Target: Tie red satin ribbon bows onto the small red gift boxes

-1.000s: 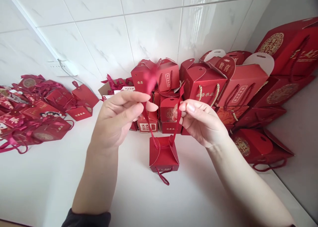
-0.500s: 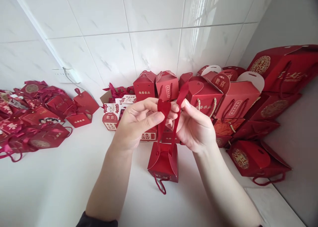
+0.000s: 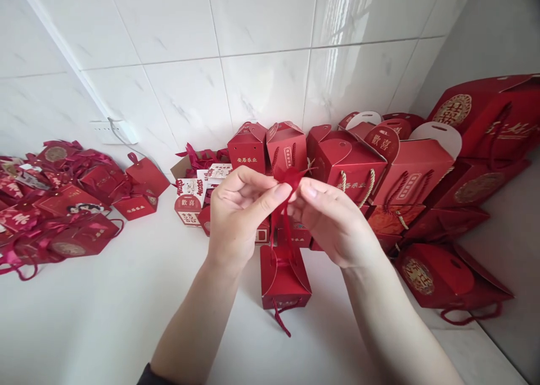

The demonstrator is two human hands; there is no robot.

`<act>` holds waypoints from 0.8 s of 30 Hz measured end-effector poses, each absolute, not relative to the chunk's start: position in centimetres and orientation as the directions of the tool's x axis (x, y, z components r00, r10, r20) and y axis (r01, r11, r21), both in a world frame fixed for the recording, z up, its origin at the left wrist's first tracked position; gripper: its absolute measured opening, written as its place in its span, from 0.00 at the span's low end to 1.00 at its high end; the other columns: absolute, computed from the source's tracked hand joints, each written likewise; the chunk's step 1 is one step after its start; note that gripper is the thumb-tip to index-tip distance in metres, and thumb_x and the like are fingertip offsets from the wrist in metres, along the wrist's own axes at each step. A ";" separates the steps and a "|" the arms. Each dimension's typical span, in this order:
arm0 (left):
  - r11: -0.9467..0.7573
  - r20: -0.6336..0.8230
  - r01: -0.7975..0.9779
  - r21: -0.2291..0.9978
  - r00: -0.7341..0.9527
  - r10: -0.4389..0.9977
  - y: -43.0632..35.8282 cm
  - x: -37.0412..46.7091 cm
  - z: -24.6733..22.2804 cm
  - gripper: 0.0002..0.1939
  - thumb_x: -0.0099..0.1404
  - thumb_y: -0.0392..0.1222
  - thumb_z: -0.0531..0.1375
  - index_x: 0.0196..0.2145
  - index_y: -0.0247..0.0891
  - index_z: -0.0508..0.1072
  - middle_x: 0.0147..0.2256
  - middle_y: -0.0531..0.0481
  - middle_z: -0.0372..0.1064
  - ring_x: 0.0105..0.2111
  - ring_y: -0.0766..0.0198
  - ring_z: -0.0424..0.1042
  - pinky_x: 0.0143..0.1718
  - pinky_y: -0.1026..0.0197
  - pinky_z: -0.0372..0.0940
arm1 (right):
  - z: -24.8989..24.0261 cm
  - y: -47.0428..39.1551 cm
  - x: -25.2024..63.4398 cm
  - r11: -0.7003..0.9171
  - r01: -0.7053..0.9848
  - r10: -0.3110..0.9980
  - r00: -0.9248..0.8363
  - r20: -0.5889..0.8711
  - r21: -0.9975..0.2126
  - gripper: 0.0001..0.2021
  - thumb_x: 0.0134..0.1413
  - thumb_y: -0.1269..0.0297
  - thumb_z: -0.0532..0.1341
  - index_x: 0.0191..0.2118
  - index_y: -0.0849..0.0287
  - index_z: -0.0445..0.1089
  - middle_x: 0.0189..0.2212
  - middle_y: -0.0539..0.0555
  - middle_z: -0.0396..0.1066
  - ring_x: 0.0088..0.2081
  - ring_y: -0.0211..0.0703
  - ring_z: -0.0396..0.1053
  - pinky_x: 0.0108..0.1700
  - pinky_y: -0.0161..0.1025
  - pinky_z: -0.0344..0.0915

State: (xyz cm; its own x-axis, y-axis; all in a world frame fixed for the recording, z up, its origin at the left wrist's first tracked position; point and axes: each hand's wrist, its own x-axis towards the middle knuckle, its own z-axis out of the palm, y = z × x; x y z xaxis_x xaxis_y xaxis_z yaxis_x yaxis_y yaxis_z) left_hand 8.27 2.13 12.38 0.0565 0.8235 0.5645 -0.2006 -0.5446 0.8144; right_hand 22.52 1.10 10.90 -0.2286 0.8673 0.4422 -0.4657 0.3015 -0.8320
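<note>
Both hands pinch a red ribbon (image 3: 283,211) above a small red gift box (image 3: 286,284). My left hand (image 3: 238,213) is closed, its thumb and forefinger pressed on the ribbon. Close beside it, my right hand (image 3: 331,216) is also closed on the ribbon, with the thumb over the fingers. Two strands run down from the fingertips to holes in the top of the box, which stands on the white tabletop (image 3: 139,312). A twisted red cord (image 3: 282,320) hangs from its near side. Fingers partly hide where the strands meet.
At the left lies a heap of red boxes with ribbons (image 3: 54,211). Red boxes with cord handles (image 3: 352,166) crowd the back, and larger ones (image 3: 485,118) are stacked at the right. A power strip (image 3: 113,131) is by the tiled wall (image 3: 261,87).
My hands have come closer together, and the upright ribbon end and loop have drawn in between the fingertips. The view has shifted slightly, so the box sits a little further right.
</note>
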 end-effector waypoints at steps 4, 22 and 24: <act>-0.669 0.668 -0.045 0.742 -0.030 0.743 1.4 8.6 12.5 0.07 0.56 0.38 0.68 0.29 0.41 0.72 0.27 0.56 0.75 0.30 0.65 0.75 0.33 0.62 0.70 | 11.4 0.1 22.5 0.550 -0.249 0.821 -0.017 0.571 -0.797 0.06 0.56 0.61 0.65 0.40 0.51 0.73 0.37 0.49 0.70 0.39 0.39 0.67 0.42 0.35 0.67; -0.650 0.169 0.193 0.735 0.876 0.451 4.0 5.6 5.6 0.26 0.50 0.49 0.71 0.46 0.41 0.74 0.46 0.43 0.73 0.50 0.49 0.71 0.52 0.53 0.66 | 11.3 -0.1 24.7 0.729 -0.070 0.680 0.184 0.710 -0.681 0.02 0.51 0.66 0.69 0.31 0.51 0.78 0.28 0.49 0.75 0.28 0.38 0.69 0.29 0.37 0.68; -0.656 0.143 0.178 0.733 0.903 0.405 4.1 5.5 4.4 0.23 0.56 0.49 0.67 0.48 0.41 0.74 0.50 0.43 0.71 0.52 0.51 0.69 0.55 0.54 0.63 | 11.3 -0.4 24.5 0.700 -0.067 0.706 0.216 0.675 -0.711 0.02 0.50 0.66 0.70 0.31 0.52 0.78 0.24 0.48 0.74 0.22 0.36 0.66 0.24 0.35 0.65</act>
State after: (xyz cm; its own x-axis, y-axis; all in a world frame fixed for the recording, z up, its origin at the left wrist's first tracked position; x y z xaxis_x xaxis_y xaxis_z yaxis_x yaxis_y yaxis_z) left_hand 5.51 4.06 4.40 0.9031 0.4048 0.1430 0.1779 -0.6561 0.7334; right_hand 24.54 -0.38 11.34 0.2159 0.7056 0.6749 -0.0675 0.7004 -0.7106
